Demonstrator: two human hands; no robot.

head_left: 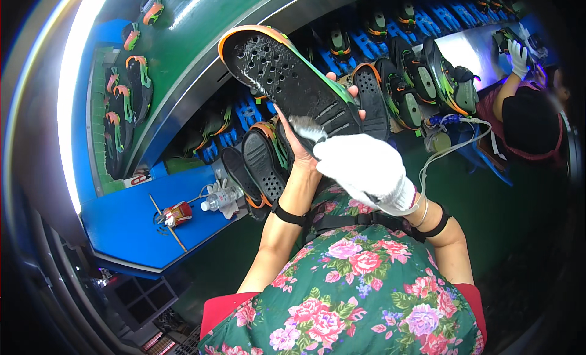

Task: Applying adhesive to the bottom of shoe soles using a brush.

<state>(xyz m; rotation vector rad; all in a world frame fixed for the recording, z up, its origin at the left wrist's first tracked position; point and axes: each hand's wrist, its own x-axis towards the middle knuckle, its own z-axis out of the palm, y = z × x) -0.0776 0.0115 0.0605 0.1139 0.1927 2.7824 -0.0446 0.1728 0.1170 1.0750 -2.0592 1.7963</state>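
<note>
Sole [290, 80], long, black, with an orange-to-green rim and a patch of round holes in its far end, is sitting in the left hand [301, 148], tilted with the holed face up and the far end pointing up-left. Left hand, bare, is gripping wide: thumb is lying along the left edge, fingers are wrapping underneath and showing along the right edge. Right hand [369, 172], in a white knit glove [381, 181], is closing narrow around a brush [307, 126] with pale bristles; handle is hiding inside the fist. Bristles are overlapping the sole's near-left edge by the left thumb; can't tell how hard they're pressing. Another upright black sole with an orange rim [370, 89] is standing just right of the left fingertips. Left of the forearm, black soles with orange rims [259, 158] are leaning together beside a blue tabletop [128, 233]. On that, a clear plastic bottle with a white cap [224, 197] is lying on its side, and a small red-and-white box [178, 214] is sitting near a thin wooden stick [177, 238]. Black shoes with green and orange trim [448, 86] are lining up at right, blue plastic racks [445, 18] behind. A clear hose [464, 120] is curving below them. A co-worker [531, 123] in a dark top is working at far right, one white-gloved hand [519, 57] raised. Wearer is wearing a green floral apron [354, 282].
</note>
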